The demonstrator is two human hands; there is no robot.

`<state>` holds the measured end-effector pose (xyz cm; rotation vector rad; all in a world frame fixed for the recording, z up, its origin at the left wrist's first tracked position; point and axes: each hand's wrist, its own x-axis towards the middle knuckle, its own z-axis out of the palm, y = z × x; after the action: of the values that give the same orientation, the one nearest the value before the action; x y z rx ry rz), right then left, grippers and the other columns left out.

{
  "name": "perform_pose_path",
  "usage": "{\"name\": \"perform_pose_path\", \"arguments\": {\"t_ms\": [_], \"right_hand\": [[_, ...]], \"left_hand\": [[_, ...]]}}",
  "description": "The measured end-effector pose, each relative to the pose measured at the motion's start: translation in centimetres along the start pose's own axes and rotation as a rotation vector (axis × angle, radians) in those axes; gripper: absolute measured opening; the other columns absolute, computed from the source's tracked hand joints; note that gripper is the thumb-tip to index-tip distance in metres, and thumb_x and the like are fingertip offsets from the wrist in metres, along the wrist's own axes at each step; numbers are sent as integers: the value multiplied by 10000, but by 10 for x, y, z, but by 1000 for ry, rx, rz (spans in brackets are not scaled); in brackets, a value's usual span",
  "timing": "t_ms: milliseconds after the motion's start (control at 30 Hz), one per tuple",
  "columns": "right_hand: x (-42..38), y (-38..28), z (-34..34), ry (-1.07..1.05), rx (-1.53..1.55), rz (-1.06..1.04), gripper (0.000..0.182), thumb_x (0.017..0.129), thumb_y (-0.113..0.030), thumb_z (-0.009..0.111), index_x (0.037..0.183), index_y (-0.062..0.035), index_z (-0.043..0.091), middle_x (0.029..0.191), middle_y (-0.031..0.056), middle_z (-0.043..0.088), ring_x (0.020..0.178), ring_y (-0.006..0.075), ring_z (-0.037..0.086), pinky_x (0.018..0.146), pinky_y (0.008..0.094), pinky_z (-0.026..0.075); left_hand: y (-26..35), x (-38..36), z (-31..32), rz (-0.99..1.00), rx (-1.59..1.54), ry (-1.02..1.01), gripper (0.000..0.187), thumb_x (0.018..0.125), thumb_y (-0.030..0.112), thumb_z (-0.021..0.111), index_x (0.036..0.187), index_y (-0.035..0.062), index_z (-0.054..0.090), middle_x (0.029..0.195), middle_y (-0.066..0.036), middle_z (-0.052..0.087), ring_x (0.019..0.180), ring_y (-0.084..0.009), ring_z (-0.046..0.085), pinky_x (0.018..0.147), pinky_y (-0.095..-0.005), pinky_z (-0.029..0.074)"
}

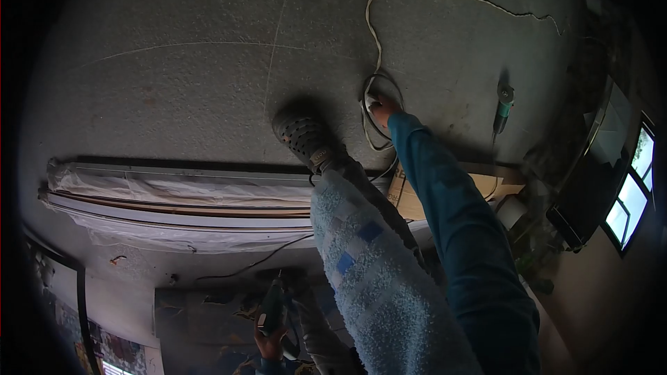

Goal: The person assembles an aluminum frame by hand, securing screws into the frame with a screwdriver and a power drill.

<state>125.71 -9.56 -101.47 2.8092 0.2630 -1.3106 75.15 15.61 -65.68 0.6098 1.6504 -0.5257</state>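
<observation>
My right hand (pixel 385 110), at the end of a teal sleeve, reaches down to the floor and is closed around a white cable connector (pixel 370 101). I cannot make out whether it is a plug or a socket. A pale twisted cable (pixel 368 21) and a loop of black cord (pixel 396 87) lie around it. Low in the view, my left hand (pixel 269 342) grips a green power drill (pixel 274 309), its bit pointing away from me. A light blue towel (pixel 379 298) hangs down between my arms and hides part of my leg.
A green angle grinder (pixel 504 107) lies on the concrete floor at right. Long plastic-wrapped profiles (pixel 180 201) stretch leftward from my legs, near flat cardboard (pixel 410 194). One black clog (pixel 302 132) stands beyond them. A dark patterned panel (pixel 201 319) is at the bottom.
</observation>
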Motion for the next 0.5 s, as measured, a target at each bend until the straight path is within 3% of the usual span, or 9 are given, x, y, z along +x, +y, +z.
{"name": "perform_pose_path", "arguments": {"t_ms": [67,133,167,267,333,367,400,467,500], "right_hand": [[2,-22,-22,-381,481,496,572,907,-309,466,1412,-64,361,1240,230,556,1083,379,578,932,434,460],[19,1,5,-467,485,431,609,919,-356,451,1438,-69,309,1314,220,503,1163,358,530,975,432,437],[27,7,18,-377,277,294,584,916,-305,471,1427,-67,316,1246,226,538,1042,347,577,801,455,472],[26,10,61,-28,-146,107,596,882,-235,560,1400,-62,322,1293,226,498,949,340,613,651,478,527],[12,-19,24,-103,609,665,720,835,-255,634,1423,-57,269,1391,228,402,1087,384,557,852,449,514],[-10,-39,-12,-239,774,650,806,813,-278,668,1439,-45,217,1404,247,382,1192,409,484,995,425,440],[-17,-45,-23,-243,769,642,806,813,-278,668,1439,-45,217,1404,247,382,1192,409,484,995,425,440],[-42,-61,-53,-158,353,520,914,840,-312,650,1482,-50,56,1449,236,322,1281,373,405,1055,440,384],[-48,-51,-51,-54,314,527,877,829,-329,665,1458,-28,133,1396,238,375,1217,373,457,1015,450,418]], "left_hand": [[-2,1,4,66,1,28,626,656,29,662,1249,-11,467,933,-104,602,702,-186,596,613,-315,514],[-5,1,10,125,-6,49,475,676,51,655,1125,-46,532,853,-120,614,618,-204,609,591,-342,529],[-3,1,13,122,-16,47,485,678,48,654,1140,-39,533,869,-117,614,639,-204,613,600,-340,528],[2,-4,22,114,-64,41,518,683,39,652,1181,-23,526,903,-108,614,697,-205,617,626,-339,528],[4,-3,26,118,-105,26,542,684,32,651,1207,-14,519,921,-102,613,735,-205,618,642,-340,528],[2,-3,25,100,-96,-4,669,662,9,647,1299,-6,444,1014,-112,600,794,-202,610,657,-321,521],[-1,-6,24,82,-91,-27,799,640,-14,643,1391,2,370,1108,-121,587,853,-199,602,673,-303,514],[-5,-18,23,110,-113,-39,799,641,-10,646,1391,0,370,1112,-122,584,866,-200,599,684,-304,515],[-6,-25,23,145,-130,-60,800,642,-7,648,1391,-2,370,1116,-122,580,879,-202,597,695,-305,516]]}}
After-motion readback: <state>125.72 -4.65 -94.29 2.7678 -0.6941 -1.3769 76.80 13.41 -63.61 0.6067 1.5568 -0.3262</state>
